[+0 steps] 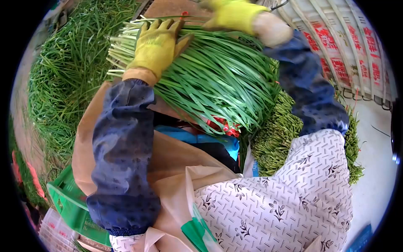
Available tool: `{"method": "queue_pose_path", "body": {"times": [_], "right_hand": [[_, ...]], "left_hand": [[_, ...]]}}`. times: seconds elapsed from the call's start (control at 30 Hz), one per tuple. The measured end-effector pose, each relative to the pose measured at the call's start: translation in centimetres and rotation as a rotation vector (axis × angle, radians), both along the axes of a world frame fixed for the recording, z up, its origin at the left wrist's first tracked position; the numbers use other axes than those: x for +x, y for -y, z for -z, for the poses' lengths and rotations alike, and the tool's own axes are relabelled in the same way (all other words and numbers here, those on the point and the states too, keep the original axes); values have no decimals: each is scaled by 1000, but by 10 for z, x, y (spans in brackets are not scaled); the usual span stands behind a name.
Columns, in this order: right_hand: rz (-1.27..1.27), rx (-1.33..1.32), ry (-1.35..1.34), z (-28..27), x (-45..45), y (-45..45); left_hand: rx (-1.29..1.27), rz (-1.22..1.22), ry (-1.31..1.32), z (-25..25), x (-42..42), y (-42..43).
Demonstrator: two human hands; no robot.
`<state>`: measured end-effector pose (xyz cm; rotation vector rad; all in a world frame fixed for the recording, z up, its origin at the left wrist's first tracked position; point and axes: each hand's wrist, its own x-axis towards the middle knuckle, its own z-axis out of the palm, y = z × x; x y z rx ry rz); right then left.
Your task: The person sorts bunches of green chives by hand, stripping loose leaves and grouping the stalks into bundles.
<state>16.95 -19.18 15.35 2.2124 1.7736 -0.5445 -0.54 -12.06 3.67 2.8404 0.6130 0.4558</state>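
No closed grip was shown at the left hand [155,48], gloved in yellow: it was laid palm down, fingers spread, across the bundle of long, flat green leaves with pale stems [218,71], near the stem end, and nothing was seen clenched in it. The right hand [235,16], in a matching yellow glove, was blurred at the far edge of the bundle; whether anything was grasped or touched by it could not be told.

The bundle was spread crosswise in front of the body, its long axis running from pale stem ends at the left to leaf tips at the right, slanted somewhat towards the wearer. The stem ends were thus placed nearest the left hand. By the right hand, the far side was approached rather than the tips, with the leaves lying on its near side.

On the near side of the bundle, a white garment printed with dark sprigs [252,210] and a brown apron [168,155] were seen, with a green plastic crate [79,206] at the near left. To the right, a dense pile of short green stalks [275,138] was set close to the leaf tips. To the left, a loose heap of thin green blades [71,75] was spread. Beyond, at the far right, white ribbed packaging with red printing [346,46] was visible.
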Motion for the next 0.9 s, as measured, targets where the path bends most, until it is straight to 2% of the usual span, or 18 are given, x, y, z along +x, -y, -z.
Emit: {"method": "queue_pose_path", "body": {"times": [0.03,0.07,0.1,0.13,0.2,0.23,0.27,0.3,0.37,0.47,0.57,0.63,0.7,0.73,0.77,0.83,0.87,0.9], "right_hand": [[-14,240,48,-1,17,20],[-32,554,-26,-2,29,46],[-32,744,-140,-18,20,70],[-539,698,241,-5,64,91],[29,528,-272,-5,44,139],[103,546,-339,13,38,159],[373,517,-478,28,25,173],[157,466,-171,38,22,182],[164,429,-15,60,3,183],[47,513,0,80,5,186],[108,546,-66,70,11,184],[178,590,-172,55,9,181],[697,457,-649,32,4,178],[750,426,-849,23,6,179],[749,431,-848,18,5,178],[804,440,-1222,9,0,176],[789,451,-1231,7,-4,172],[773,470,-1366,5,-9,169]], "left_hand": [[77,6,52,9,-2,0],[155,14,105,15,-2,0],[143,19,106,16,-2,-1],[144,15,88,15,-1,-1],[150,21,75,20,0,-4],[146,28,77,21,2,-4],[143,23,69,20,3,-5],[141,16,58,20,3,-5],[148,22,46,20,3,-5],[153,26,11,15,0,-5],[151,34,58,14,0,-6],[93,76,94,9,0,-6],[90,105,94,6,-2,-8],[89,137,91,5,-2,-8],[92,138,94,4,-2,-7],[123,158,49,-4,-5,-6],[89,178,50,-4,-6,-7],[96,170,53,-5,-6,-6]]}}
